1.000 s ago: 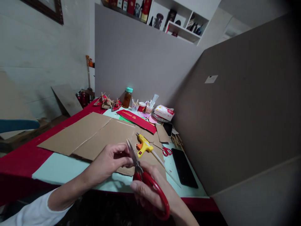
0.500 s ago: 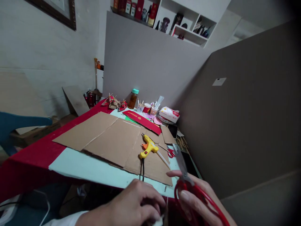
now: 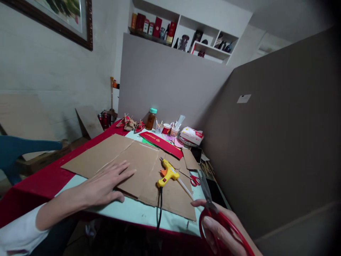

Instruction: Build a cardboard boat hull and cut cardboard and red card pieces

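Note:
My left hand (image 3: 109,183) lies on the near edge of a large creased cardboard sheet (image 3: 138,156), fingers stretched out and holding nothing. In my right hand (image 3: 223,224), at the lower right, is a pair of scissors (image 3: 208,193) with red handles. Its blades are together and point up and away from me. Between the hands a yellow hot glue gun (image 3: 168,173) rests on the cardboard, with a glue stick (image 3: 185,188) out of its back and a black cord running over the table's near edge.
Behind the cardboard lie a long red card strip (image 3: 161,144) and a bottle with a green lid (image 3: 151,119). Cups of sticks (image 3: 159,127) and a tissue pack (image 3: 191,136) stand farther back. Small red-handled scissors (image 3: 195,180) lie right of the glue gun. A grey partition (image 3: 279,142) rises at the right.
My left hand has moved from below the table's near edge, up and left onto the cardboard, and its curled fingers have opened. My right hand still holds the scissors. The view has tilted up slightly.

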`<state>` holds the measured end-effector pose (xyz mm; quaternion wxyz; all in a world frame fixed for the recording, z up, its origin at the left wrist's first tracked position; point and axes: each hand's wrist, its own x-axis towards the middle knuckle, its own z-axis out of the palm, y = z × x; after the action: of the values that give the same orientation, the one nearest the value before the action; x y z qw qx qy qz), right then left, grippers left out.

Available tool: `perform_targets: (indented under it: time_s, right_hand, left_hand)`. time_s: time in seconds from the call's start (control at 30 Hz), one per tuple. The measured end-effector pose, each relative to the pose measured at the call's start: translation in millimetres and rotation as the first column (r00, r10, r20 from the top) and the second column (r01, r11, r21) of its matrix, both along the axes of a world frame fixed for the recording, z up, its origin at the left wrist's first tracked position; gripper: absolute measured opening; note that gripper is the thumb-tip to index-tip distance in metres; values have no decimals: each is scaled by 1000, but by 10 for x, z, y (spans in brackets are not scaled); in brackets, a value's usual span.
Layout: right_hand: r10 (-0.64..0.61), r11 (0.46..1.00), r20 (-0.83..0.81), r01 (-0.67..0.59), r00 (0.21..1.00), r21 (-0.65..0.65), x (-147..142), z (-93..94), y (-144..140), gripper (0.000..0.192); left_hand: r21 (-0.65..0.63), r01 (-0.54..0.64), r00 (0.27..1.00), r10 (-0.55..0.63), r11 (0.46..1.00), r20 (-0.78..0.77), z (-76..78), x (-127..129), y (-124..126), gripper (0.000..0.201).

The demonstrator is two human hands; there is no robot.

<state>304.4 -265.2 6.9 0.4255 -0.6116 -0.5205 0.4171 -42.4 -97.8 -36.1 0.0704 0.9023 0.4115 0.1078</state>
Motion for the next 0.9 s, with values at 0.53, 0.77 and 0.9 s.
perform_targets:
  time_s: [0.53, 0.77, 0.9]
  right_hand:
    - [90, 996, -55, -90, 994, -6, 12, -106, 223, 56]
    - [134, 985, 61, -140, 989, 98, 32, 74, 512, 52]
    - [65, 966, 132, -96, 989, 240, -59, 274, 792, 53]
  left_hand:
    - [240, 153, 981, -118, 959, -153, -343, -268, 7, 56]
    - [285, -2, 965, -73, 959, 252, 580, -485, -79, 44]
    - [149, -333, 760, 171, 931, 627, 1241, -435, -113, 32]
